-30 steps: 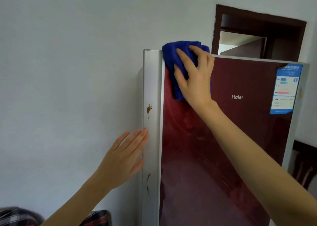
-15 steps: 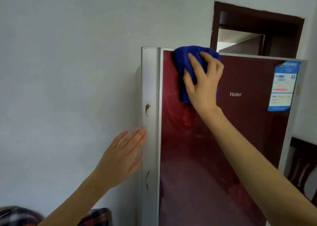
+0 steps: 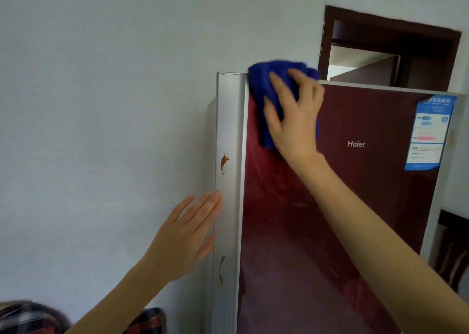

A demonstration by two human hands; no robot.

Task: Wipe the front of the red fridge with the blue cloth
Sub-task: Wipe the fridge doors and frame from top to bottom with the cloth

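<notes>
Head view: my right grip (image 3: 291, 115), fingers spread, presses the cloth (image 3: 264, 79) onto the fridge (image 3: 355, 206) front's top left corner, left grip (image 3: 187, 234) flat against its side; wiping seems barely begun, so I judge a firm sweep across comes next.

Soft, even daylight, no hard shadows. Pale grey-blue wall (image 3: 101, 105) dims slightly toward left and lower corners. Brightest patch: opening beyond doorway (image 3: 355, 57), close to blown out. Glossy front of red fridge (image 3: 342, 219) carries faint smeared reflections, no sharp glare. Motion blur smears blue cloth (image 3: 264, 85) and right hand (image 3: 294, 120), edges soft. Sharper: left hand (image 3: 185, 237). Text on label (image 3: 429, 130) too blurred to read. Wide-angle bend: fridge edges lean, door frame tilts. Bottom-left corner: checked fabric (image 3: 22, 318) out of focus.
</notes>
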